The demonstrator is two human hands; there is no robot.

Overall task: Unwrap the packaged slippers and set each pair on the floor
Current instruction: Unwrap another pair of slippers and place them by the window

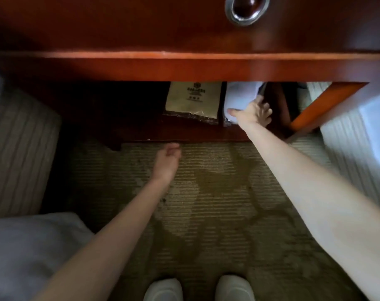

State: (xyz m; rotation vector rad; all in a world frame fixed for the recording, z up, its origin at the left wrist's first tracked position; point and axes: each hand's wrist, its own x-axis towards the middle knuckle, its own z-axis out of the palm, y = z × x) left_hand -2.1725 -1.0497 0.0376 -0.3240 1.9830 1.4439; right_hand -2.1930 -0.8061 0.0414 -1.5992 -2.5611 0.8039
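Here, a head-worn camera looks down at a red-brown wooden nightstand [184, 68] that fills the top of the view, with patterned carpet [206, 192] below it and a white bed on each side, 1 at left [17, 137] and 1 at right [347, 137]. Under the nightstand's top, a dark low shelf [184, 131] holds 2 flat slipper packs lying side by side: a tan pack [193, 98] with dark printed lettering, and just to its right a white pack [239, 96], both with shiny clear film showing at the near edge. The right hand [253, 111] reaches onto the white pack, fingers spread at its right edge and thumb stretched along its near edge, touching it but not yet closed round it. The left hand [166, 159] hangs over the carpet in front of the shelf, fingers loosely curled and holding nothing. Both packs look light, thin and soft, likely to bend and crinkle, and the film is probably slippery, so a pinch across the near edge, thumb on top and fingers beneath, seems the surest hold for sliding 1 out. At the bottom edge, 2 pale shoe tips [163, 290] stand on the carpet.
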